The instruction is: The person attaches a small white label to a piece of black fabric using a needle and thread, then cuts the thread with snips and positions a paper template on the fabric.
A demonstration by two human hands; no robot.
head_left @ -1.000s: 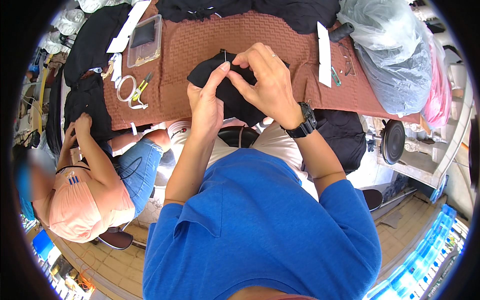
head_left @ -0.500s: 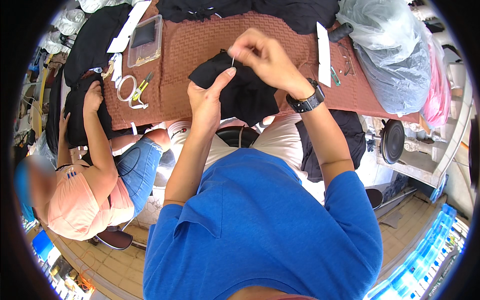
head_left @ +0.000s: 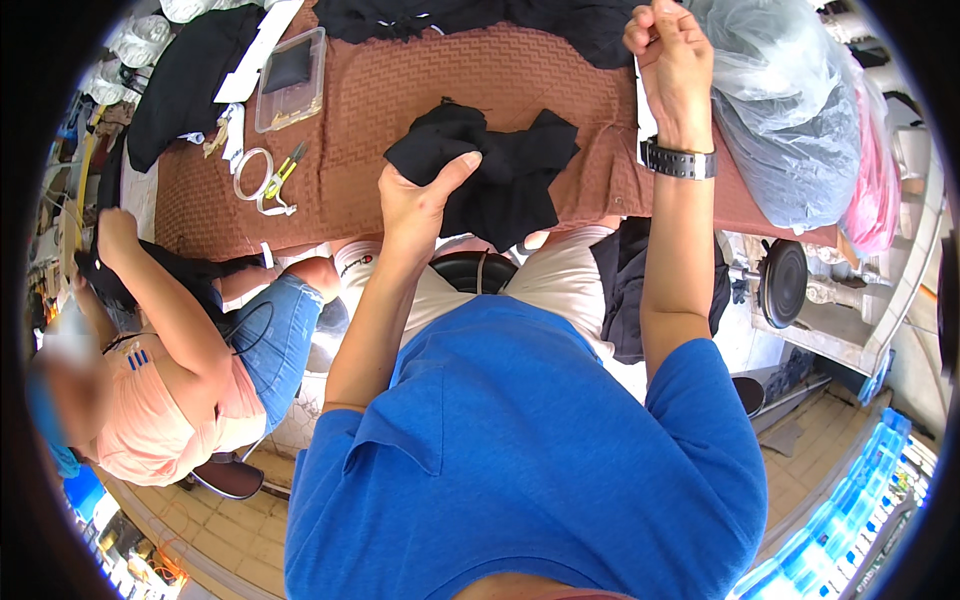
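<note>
My left hand (head_left: 415,212) grips a piece of black fabric (head_left: 505,185) over the near edge of the table, thumb on top and fingers hidden beneath. The fabric lies crumpled, with loose corners spread to the right and toward me. Up at the far right, my right hand (head_left: 676,62) is raised apart from the fabric, fingertips pinched together. Whatever is between those fingertips, perhaps something thin, is too small to make out. A dark watch (head_left: 679,160) is strapped round my right wrist.
A brown patterned cloth (head_left: 370,75) covers the table. On the left are a clear plastic box (head_left: 291,80), yellow snips (head_left: 285,172) and a roll of clear tape (head_left: 253,175). Large plastic bags (head_left: 790,110) stand at right. A co-worker (head_left: 170,390) sits at left, handling black fabric.
My right hand has lifted away from the fabric, up and to the right. My left hand keeps its hold, and the fabric's right side has spread. The co-worker's hands have moved nearer their body.
</note>
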